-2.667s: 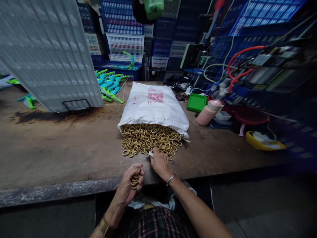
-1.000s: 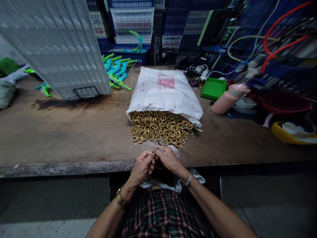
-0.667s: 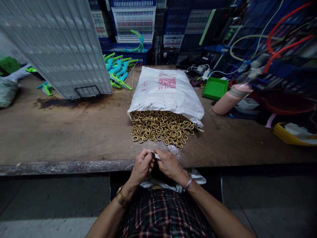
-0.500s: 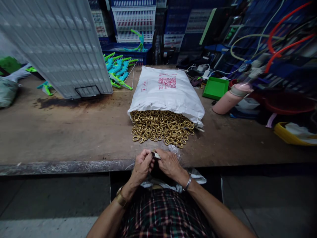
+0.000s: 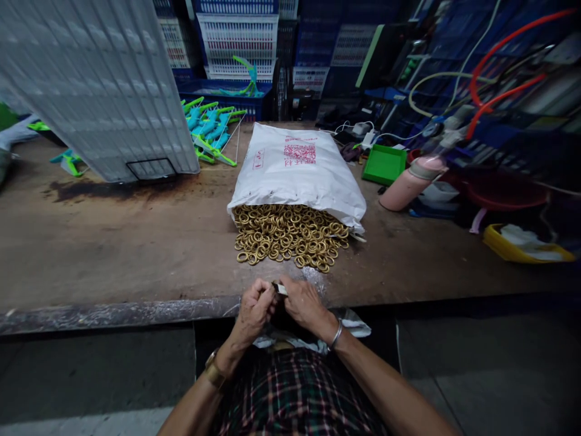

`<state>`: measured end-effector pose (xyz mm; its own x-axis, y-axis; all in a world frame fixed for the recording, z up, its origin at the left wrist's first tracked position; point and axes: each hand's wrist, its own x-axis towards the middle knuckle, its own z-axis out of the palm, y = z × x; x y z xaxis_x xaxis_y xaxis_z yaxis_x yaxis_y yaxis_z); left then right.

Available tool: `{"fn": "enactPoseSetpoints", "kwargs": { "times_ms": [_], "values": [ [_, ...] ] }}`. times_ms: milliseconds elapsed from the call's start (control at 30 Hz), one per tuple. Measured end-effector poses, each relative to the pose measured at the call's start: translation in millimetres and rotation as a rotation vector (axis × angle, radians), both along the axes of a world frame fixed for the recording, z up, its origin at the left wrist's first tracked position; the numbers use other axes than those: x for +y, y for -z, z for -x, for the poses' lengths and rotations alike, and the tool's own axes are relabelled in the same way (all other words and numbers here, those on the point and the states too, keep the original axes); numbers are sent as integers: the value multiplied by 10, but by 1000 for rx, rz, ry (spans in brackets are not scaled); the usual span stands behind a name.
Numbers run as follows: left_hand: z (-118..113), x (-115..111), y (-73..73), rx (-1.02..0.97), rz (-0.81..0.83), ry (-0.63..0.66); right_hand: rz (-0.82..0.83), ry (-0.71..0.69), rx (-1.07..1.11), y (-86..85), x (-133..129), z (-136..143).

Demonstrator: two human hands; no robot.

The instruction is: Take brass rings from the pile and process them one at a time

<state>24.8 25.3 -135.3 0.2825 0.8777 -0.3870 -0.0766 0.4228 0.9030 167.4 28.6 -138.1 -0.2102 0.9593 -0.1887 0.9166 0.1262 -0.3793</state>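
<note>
Fingertips of the left hand (image 5: 252, 310) and right hand (image 5: 303, 303) pinch together on a small pale tool (image 5: 281, 289) at the workbench (image 5: 113, 248) edge. Just beyond lie brass rings (image 5: 288, 235), spilling from a white sack (image 5: 295, 169).

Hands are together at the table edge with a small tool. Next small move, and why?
Probably reach the right hand forward to the rings for another one. Both hands meet around a small pale tool, left hand closed, and the loose pile lies just ahead, spilling from the bag.
</note>
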Motion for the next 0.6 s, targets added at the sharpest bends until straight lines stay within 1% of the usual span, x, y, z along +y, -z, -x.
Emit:
{"fn": "enactPoseSetpoints", "kwargs": {
  "times_ms": [67, 167, 233, 300, 400, 500, 600],
  "values": [
    [6, -20, -60, -85, 63, 19, -19, 69, -30, 39, 53, -39],
    [21, -20, -127, -271, 153, 15, -70, 228, -64, 88, 158, -145],
    [26, 6, -127, -351, 194, -31, -103, 329, -80, 108, 219, -215],
    [23, 42, -101, -369, 223, -74, -114, 398, -107, 119, 261, -259],
    [15, 86, -68, -383, 274, -113, -110, 412, -151, 130, 295, -274],
    [25, 106, -64, -466, 357, -127, -116, 400, -171, 136, 311, -266],
    [47, 123, -60, -536, 426, -144, -129, 411, -141, 138, 312, -274]
  ]
}}
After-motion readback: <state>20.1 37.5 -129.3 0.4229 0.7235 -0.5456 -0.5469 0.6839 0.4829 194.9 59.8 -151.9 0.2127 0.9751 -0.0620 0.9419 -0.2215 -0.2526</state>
